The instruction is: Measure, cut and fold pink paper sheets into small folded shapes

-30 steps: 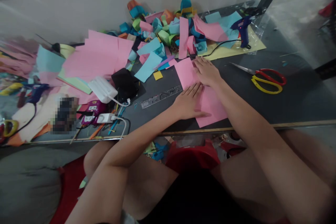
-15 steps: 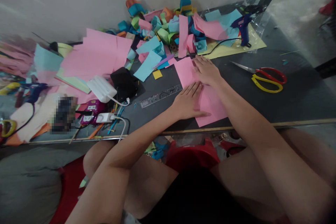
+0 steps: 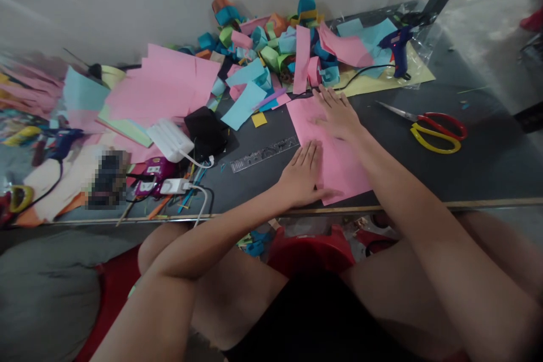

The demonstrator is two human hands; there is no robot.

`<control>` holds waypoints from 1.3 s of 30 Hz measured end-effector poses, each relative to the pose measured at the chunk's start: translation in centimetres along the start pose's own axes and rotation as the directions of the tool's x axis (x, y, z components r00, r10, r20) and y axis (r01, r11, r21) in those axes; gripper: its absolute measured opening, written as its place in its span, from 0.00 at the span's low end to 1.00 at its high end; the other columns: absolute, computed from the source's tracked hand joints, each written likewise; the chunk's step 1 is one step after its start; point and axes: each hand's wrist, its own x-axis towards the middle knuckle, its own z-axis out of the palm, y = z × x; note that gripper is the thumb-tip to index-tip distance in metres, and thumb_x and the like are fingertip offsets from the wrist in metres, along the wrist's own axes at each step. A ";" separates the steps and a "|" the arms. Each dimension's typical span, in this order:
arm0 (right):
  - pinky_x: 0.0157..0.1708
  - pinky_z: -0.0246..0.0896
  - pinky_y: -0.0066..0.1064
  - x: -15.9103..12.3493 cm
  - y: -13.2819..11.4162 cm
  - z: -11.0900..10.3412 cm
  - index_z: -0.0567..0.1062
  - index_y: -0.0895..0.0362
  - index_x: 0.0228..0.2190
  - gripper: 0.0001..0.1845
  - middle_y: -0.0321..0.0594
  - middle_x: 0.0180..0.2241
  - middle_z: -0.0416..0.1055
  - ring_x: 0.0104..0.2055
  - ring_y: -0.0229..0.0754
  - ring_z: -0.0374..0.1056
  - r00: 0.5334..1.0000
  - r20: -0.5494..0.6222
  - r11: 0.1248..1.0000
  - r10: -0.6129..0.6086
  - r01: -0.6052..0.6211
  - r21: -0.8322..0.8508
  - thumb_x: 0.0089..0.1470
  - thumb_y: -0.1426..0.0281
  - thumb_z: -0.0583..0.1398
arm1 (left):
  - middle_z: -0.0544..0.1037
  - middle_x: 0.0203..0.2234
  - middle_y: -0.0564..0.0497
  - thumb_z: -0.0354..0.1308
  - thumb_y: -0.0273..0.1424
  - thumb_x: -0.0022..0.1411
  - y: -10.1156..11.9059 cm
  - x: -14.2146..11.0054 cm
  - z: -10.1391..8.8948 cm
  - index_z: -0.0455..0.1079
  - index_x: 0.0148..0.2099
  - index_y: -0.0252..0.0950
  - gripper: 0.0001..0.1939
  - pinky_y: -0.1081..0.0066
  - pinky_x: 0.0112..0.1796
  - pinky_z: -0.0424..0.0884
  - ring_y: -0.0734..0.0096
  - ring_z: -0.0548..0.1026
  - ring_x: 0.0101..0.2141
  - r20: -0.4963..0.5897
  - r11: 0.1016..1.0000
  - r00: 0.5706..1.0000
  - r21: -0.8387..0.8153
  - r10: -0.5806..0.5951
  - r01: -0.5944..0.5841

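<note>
A pink sheet of paper (image 3: 345,172) lies on the dark tabletop in front of me, its near edge close to the table's front edge. My left hand (image 3: 302,174) rests flat at the sheet's left edge, fingers stretched out and thumb lying across the paper. On the far part of the sheet my right hand (image 3: 338,114) is spread flat, fingers pointing away from me. Neither hand grips anything. A clear plastic ruler (image 3: 263,154) lies just left of the sheet. Scissors (image 3: 436,129) with one red and one yellow handle lie to the right.
Coloured paper loops (image 3: 271,45) are heaped along the wall. A blue glue gun (image 3: 399,51) sits at the back right, its cord running left. Stacked pink paper (image 3: 165,85), a black object (image 3: 206,131), a white adapter (image 3: 170,138) and a purple power strip (image 3: 155,172) crowd the left.
My left hand has slid slightly down and left toward the sheet's left edge. My right hand stays on the far part, its thumb now spread out. The view has shifted a little.
</note>
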 end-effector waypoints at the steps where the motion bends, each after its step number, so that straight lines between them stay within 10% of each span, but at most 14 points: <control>1: 0.76 0.30 0.61 -0.1 -0.1 -0.2 0.47 0.49 0.76 0.44 0.38 0.78 0.39 0.79 0.62 0.36 1.000 -0.001 1.000 0.001 -0.001 0.002 0.67 0.47 0.51 | 0.38 0.77 0.27 0.35 0.71 0.64 0.4 -0.9 0.1 0.27 0.79 0.23 0.64 0.50 0.74 0.40 0.44 0.37 0.77 0.019 1.000 1.000 0.012 0.005 -0.005; 8: 0.76 0.30 0.59 -0.3 -0.3 -0.3 0.62 0.49 0.71 0.36 0.38 0.78 0.39 0.80 0.59 0.36 0.999 0.040 0.999 -0.018 0.017 0.031 0.69 0.49 0.51 | 0.60 0.73 0.33 0.31 0.63 0.72 0.6 -5.8 -3.1 0.57 0.74 0.27 0.49 0.56 0.72 0.55 0.51 0.59 0.73 0.118 0.993 0.986 -0.006 0.116 -0.116; 13: 0.76 0.32 0.61 0.0 0.2 0.1 0.62 0.49 0.71 0.43 0.41 0.77 0.46 0.79 0.60 0.40 0.999 0.012 0.997 -0.035 0.034 0.064 0.65 0.40 0.52 | 0.70 0.67 0.34 0.51 0.48 0.74 -5.3 -4.6 -7.2 0.65 0.70 0.32 0.32 0.49 0.67 0.64 0.47 0.69 0.67 -0.157 0.947 0.946 0.106 -0.284 0.302; 20: 0.76 0.32 0.61 0.1 0.2 0.0 0.62 0.49 0.71 0.42 0.40 0.77 0.46 0.79 0.61 0.40 0.999 0.022 0.997 -0.046 0.044 0.062 0.65 0.41 0.52 | 0.84 0.45 0.40 0.68 0.38 0.60 -8.3 -3.7 -9.0 0.72 0.61 0.35 0.29 0.60 0.46 0.77 0.48 0.83 0.46 0.095 0.841 0.836 0.056 -0.540 0.537; 24: 0.76 0.30 0.61 -0.1 -0.3 -0.3 0.62 0.52 0.72 0.45 0.44 0.77 0.46 0.79 0.62 0.40 0.999 0.022 0.998 -0.040 0.039 0.049 0.64 0.40 0.53 | 0.84 0.35 0.47 0.60 0.41 0.64 -9.9 -3.2 -12.4 0.77 0.44 0.35 0.15 0.66 0.43 0.74 0.59 0.81 0.38 0.243 0.838 0.829 -0.095 -0.503 0.537; 29: 0.77 0.28 0.56 -0.5 -1.2 -0.6 0.59 0.58 0.73 0.47 0.47 0.77 0.44 0.79 0.60 0.38 0.999 0.020 0.998 -0.050 0.051 -0.030 0.64 0.41 0.53 | 0.83 0.43 0.48 0.48 0.48 0.73 -13.9 -1.4 -16.6 0.72 0.54 0.31 0.25 0.59 0.54 0.73 0.62 0.77 0.45 -0.136 0.707 0.694 -0.158 -0.707 0.689; 33: 0.77 0.31 0.59 -0.4 -0.9 -0.2 0.58 0.53 0.73 0.49 0.43 0.77 0.46 0.79 0.61 0.40 0.991 -0.023 0.991 -0.133 0.133 -0.011 0.63 0.39 0.53 | 0.67 0.68 0.31 0.57 0.44 0.72 -14.6 2.0 -15.4 0.58 0.68 0.20 0.36 0.46 0.66 0.62 0.42 0.65 0.65 -0.377 0.572 0.502 -0.096 -0.778 0.815; 34: 0.77 0.33 0.59 -0.3 -0.8 0.0 0.58 0.54 0.73 0.49 0.44 0.77 0.46 0.79 0.61 0.41 0.989 -0.024 0.989 -0.147 0.147 -0.008 0.63 0.38 0.52 | 0.62 0.71 0.32 0.57 0.46 0.72 -14.1 3.1 -14.4 0.54 0.71 0.21 0.39 0.46 0.68 0.58 0.41 0.60 0.69 -0.431 0.613 0.524 -0.091 -0.735 0.785; 39: 0.77 0.39 0.52 0.2 -0.1 0.7 0.60 0.59 0.72 0.46 0.48 0.75 0.52 0.78 0.57 0.46 0.982 0.030 0.982 -0.184 0.185 -0.026 0.66 0.41 0.47 | 0.57 0.75 0.37 0.39 0.44 0.78 -9.9 7.2 -7.5 0.55 0.74 0.27 0.33 0.53 0.72 0.52 0.52 0.53 0.74 -0.280 0.951 0.914 0.010 -0.294 0.309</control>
